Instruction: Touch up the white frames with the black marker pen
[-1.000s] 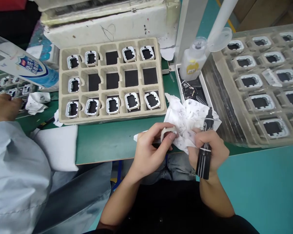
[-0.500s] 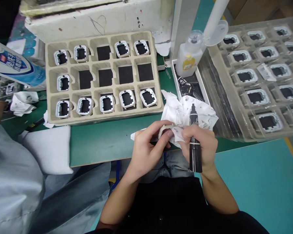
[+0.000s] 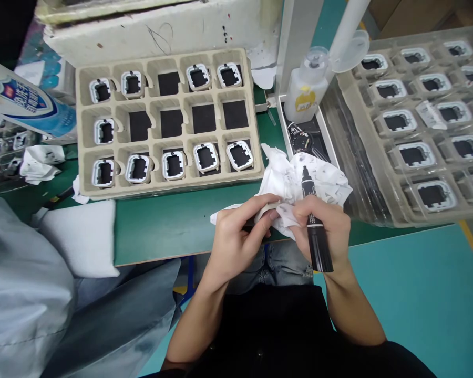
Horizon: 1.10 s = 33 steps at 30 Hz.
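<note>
My left hand (image 3: 236, 239) is closed round a small pale frame (image 3: 268, 206), pinched between thumb and fingers; the fingers cover most of it. In my right hand (image 3: 333, 228) a black marker (image 3: 319, 247) is gripped with its uncapped tip pointing away from me. The same hand pinches a piece of white tissue (image 3: 286, 214) against the frame's edge. Under and beyond both hands lies crumpled white paper (image 3: 278, 173) with dark smudges. Similar white frames (image 3: 239, 155) sit in some pockets of the beige moulded tray (image 3: 173, 181); other pockets show only black pads.
A plastic-covered tray stack (image 3: 382, 152) with more frames stands right. A clear bottle (image 3: 305, 97) sits in a white box (image 3: 331, 142). At left are a blue-and-white canister (image 3: 31, 105), a folded white cloth (image 3: 81, 239) and another person's sleeve (image 3: 19, 278).
The marker has tilted, its tip swinging left and its rear end right. The frame in my left hand has turned and looks flatter. The tissue stays pressed at its edge.
</note>
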### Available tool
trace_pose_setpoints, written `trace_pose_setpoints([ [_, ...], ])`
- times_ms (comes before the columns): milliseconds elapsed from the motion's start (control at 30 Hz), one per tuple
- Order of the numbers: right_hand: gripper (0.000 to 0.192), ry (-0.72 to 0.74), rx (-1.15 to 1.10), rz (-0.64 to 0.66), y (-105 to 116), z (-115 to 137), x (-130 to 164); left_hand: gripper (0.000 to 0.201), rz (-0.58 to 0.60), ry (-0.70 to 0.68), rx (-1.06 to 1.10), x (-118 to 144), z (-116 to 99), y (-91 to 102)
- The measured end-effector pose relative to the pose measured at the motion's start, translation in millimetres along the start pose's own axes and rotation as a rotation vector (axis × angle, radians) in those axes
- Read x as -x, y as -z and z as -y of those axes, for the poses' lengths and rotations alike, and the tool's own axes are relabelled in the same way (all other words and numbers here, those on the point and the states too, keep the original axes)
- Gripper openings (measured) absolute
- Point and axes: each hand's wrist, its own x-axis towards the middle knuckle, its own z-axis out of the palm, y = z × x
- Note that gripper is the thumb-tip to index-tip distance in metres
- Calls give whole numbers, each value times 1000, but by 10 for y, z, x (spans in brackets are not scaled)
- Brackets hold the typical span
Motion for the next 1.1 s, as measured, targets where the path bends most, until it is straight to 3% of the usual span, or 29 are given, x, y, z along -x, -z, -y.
trace_pose_setpoints([
  [533,30,-83,-134,81,15,6,-82,22,74,-4,-34,-9,-15,7],
  [667,39,-91,-261,-34,-3,-56,-51,18,51,143,173,-18,-26,-26],
  [800,43,-138,-358,-131,2,-141,28,26,25,303,401,-42,-33,-43],
  [1100,32,-132,-202,-121,22,-20,-54,23,11,337,529,-65,-86,-41],
])
